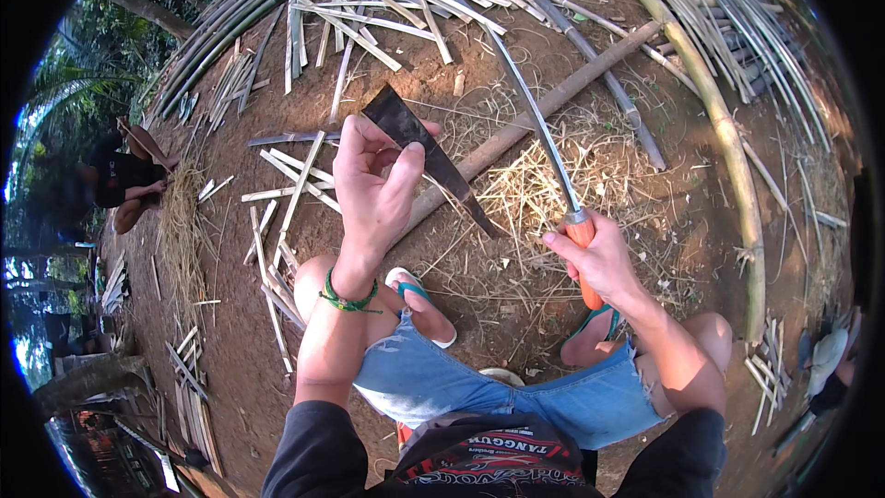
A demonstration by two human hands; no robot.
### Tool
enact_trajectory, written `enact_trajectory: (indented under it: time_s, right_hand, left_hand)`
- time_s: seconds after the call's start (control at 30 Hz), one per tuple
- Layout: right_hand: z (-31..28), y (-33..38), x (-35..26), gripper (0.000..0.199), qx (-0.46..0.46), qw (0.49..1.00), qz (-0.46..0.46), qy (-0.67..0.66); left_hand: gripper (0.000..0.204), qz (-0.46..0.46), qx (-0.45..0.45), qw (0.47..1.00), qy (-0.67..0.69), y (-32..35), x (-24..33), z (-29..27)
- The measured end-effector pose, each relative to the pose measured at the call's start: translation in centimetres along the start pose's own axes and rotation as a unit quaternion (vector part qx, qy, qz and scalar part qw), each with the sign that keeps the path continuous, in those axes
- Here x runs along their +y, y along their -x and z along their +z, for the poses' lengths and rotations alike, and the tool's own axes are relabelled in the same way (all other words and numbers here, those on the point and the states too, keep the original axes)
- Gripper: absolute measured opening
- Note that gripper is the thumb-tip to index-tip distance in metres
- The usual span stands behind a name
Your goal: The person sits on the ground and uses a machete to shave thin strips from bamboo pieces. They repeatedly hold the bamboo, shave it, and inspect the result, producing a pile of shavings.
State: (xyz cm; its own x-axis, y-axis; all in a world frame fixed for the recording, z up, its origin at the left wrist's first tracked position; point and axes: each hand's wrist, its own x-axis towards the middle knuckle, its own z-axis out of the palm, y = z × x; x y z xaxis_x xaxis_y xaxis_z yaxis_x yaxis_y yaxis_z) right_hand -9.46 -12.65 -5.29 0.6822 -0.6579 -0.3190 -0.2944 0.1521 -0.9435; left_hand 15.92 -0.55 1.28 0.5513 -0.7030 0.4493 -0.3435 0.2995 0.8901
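My left hand [378, 184] is raised in front of me, thumb and fingers pinching a dark, flat, tapering piece [429, 152]. Its broad end points up and away, while its narrow tip slants down to the right; I cannot tell its material. In my right hand [604, 258] is a machete [537, 120], gripped by its orange handle [581, 232]. The long, slim blade rises away from me, leaning left at its far end. The two held things are apart. Below them lies a heap of pale shavings [535, 189] on the brown soil.
A brown pole [553, 101] lies diagonally ahead, beyond my sandalled feet. Split bamboo strips [378, 0] are strewn at the far left, and more [290, 194] lie beside my left arm. A long bamboo pole [728, 138] curves along the right. Another person [129, 175] sits at the left.
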Motion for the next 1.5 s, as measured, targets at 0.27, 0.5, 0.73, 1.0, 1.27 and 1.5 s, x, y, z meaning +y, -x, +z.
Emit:
enact_trajectory:
  time_s: [0.27,0.5,0.73,1.0,1.27,1.5]
  right_hand:
    - [2.1,-1.8,-1.5,0.026,-0.004,0.995,-0.057,-0.084]
    - [3.7,-3.2,-1.1,0.026,-0.009,0.989,-0.014,-0.144]
    - [4.7,-4.0,-1.1,0.025,-0.001,0.985,-0.012,-0.172]
    - [3.9,-5.0,-0.7,0.025,0.009,0.978,-0.059,-0.202]
    - [2.2,-4.8,-2.1,0.023,0.045,0.977,-0.115,-0.172]
    - [1.1,-4.9,-1.2,0.025,0.107,0.967,-0.181,-0.145]
  left_hand:
    - [0.031,-0.048,-0.029,0.997,0.053,-0.9,0.1,1.5]
    - [0.041,-0.079,-0.023,0.985,0.153,-1.8,-0.7,2.8]
    - [0.014,-0.032,-0.087,0.995,-0.020,-1.6,-2.7,2.4]
    - [0.058,-0.061,-0.190,0.979,-0.040,3.0,-10.6,5.5]
    - [0.026,-0.188,-0.154,0.970,0.016,6.1,-19.9,4.7]
    - [0.080,-0.199,-0.195,0.960,-0.021,11.3,-19.1,9.3]
